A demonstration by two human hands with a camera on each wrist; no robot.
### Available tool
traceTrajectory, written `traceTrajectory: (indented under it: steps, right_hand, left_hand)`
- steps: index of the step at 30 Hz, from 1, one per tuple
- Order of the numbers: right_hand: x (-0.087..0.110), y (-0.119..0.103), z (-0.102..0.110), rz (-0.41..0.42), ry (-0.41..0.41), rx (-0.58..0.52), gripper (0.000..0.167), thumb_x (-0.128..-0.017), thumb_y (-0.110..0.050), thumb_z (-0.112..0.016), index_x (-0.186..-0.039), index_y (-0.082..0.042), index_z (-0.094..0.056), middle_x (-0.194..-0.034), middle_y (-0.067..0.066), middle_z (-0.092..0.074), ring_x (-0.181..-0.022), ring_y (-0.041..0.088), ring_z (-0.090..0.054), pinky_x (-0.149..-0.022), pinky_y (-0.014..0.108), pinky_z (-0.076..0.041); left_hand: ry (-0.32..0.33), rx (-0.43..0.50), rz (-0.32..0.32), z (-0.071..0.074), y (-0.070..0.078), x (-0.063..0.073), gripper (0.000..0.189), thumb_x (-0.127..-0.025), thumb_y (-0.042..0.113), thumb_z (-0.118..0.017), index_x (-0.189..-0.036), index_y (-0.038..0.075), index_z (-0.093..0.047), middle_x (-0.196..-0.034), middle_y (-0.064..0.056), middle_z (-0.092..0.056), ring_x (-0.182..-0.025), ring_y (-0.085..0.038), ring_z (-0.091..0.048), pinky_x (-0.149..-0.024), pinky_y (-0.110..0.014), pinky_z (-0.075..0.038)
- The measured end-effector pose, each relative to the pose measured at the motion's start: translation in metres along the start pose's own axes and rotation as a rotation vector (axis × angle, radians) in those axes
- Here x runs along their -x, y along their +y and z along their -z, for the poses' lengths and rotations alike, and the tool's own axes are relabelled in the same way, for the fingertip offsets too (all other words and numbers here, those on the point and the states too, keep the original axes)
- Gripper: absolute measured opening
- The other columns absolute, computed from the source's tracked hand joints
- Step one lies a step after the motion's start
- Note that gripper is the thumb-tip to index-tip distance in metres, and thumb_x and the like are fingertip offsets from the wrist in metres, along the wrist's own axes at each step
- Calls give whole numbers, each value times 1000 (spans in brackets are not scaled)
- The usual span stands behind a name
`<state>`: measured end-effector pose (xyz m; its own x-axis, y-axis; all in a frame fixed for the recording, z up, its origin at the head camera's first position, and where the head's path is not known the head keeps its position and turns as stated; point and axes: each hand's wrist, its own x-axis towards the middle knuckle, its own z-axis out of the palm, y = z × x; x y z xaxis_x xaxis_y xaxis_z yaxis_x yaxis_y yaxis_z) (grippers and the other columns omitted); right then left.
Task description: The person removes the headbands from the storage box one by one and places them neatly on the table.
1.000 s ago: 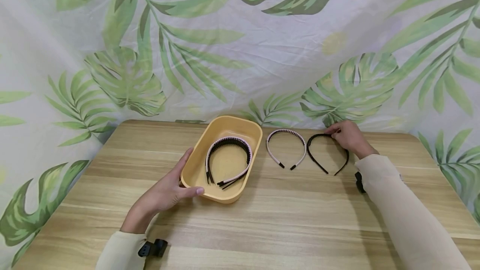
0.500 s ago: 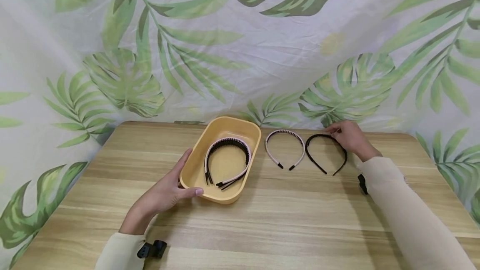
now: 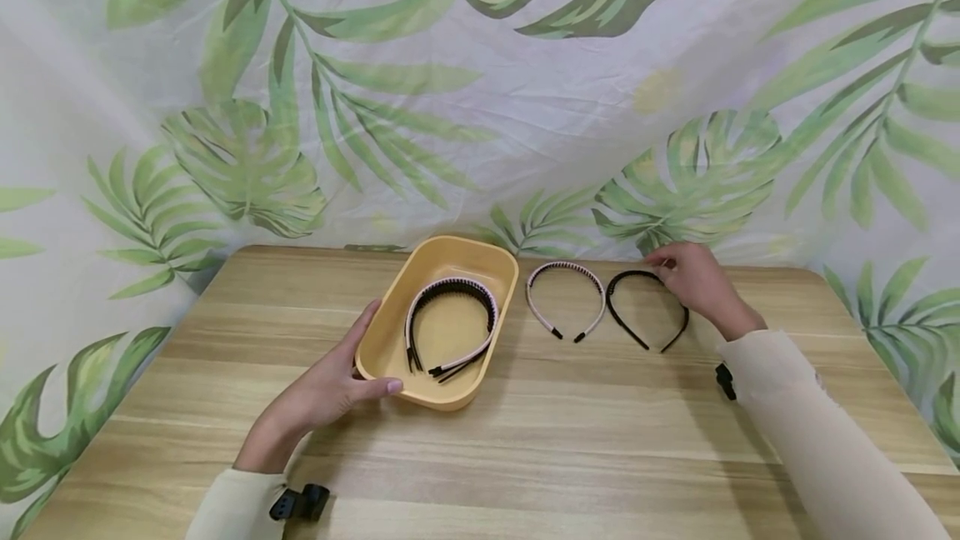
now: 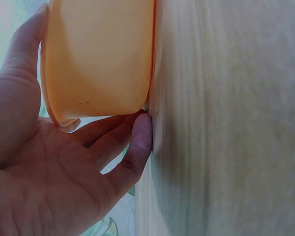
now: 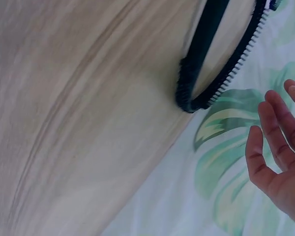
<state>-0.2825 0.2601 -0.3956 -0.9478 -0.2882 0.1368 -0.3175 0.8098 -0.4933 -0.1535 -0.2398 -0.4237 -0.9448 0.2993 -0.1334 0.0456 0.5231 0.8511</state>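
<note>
1. The left hand point(image 3: 330, 386) gripped the yellow tub's point(image 3: 450, 254) left side, thumb at the rim.
2. The black headband point(image 3: 633, 274) lay just left of the right hand point(image 3: 699, 283), pinched between thumb and forefinger.

Cream-sleeved left arm point(image 3: 238, 507) angled inward | bare left hand point(image 3: 322, 386) gripping, thumb point(image 3: 377, 389) spread from fingers point(image 3: 363, 330) | cream-sleeved right arm point(image 3: 825, 440) extended farther forward | bare right hand point(image 3: 693, 277) pinching, remaining fingers loosely bent

Table point(image 3: 570, 448), yellow bin point(image 3: 453, 253), pale headband point(image 3: 564, 265), black headband point(image 3: 632, 275)
</note>
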Motion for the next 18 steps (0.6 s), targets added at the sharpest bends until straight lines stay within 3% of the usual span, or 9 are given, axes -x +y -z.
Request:
traceTrajectory:
  steps: [6, 12, 16, 18]
  right_hand:
    - [5, -15, 0, 17, 10, -16, 25, -100, 5, -60, -121, 9, -73, -118, 29, -73, -106, 43, -68, -82, 51, -56]
    - [7, -29, -2, 43, 39, -14, 23, -99, 4, -63, -119, 7, -74, -119, 28, -73, -105, 43, -69, -87, 56, -56]
    - [7, -40, -3, 59, 52, -20, 22, -99, 3, -63, -118, 8, -74, -119, 28, -73, -104, 42, -69, -88, 57, -56]
    - [7, -45, -5, 65, 50, -22, 22, -100, 2, -63, -118, 7, -74, -118, 28, -73, -104, 42, -69, -89, 57, -56]
  left_hand:
    - [-5, 8, -7, 1, 0, 0, 122, -89, 29, -85, -170, 22, 5, -172, -30, -14, -136, -37, -54, -114, -35, -39]
    - [-1, 0, -5, 0, -1, -1, 122, -89, 28, -85, -170, 23, 5, -173, -29, -13, -139, -37, -52, -118, -47, -33]
    - [-2, 3, -7, 1, -1, -1, 121, -89, 28, -85, -170, 23, 5, -173, -28, -13, -138, -36, -53, -117, -44, -34]
    - [-2, 4, -8, 0, -1, -1, 122, -89, 29, -85, -170, 23, 5, -173, -28, -12, -138, -37, -53, -117, -49, -33]
